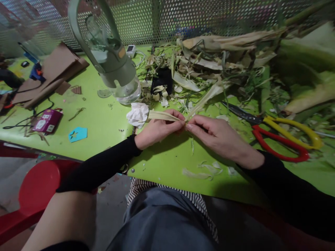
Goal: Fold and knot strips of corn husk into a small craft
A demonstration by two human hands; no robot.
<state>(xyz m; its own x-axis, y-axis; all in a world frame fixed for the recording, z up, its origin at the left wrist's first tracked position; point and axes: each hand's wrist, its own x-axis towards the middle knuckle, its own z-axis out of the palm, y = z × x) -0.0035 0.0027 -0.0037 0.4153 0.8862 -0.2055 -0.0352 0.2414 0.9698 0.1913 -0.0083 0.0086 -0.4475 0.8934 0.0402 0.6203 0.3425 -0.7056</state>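
A pale strip of corn husk (163, 115) runs from beside a crumpled white tissue into my left hand (162, 128), whose thumb and fingers pinch it. My right hand (209, 130) is closed in a pinch right against the left fingertips. Out of that meeting point a second husk strip (205, 99) slants up to the right. Whether the two strips are joined between my fingers I cannot tell. Under my hands lie thin husk scraps (201, 172) on the green table (162, 160). Red and yellow handled scissors (261, 122) rest to the right of my right hand.
A heap of dry husks (225, 59) covers the back right. A lidded water bottle (120, 73) stands behind the tissue (138, 114). Leftward are brown cardboard (57, 66), a purple box (47, 121) and a blue paper piece (77, 134). A red chair (39, 184) is lower left.
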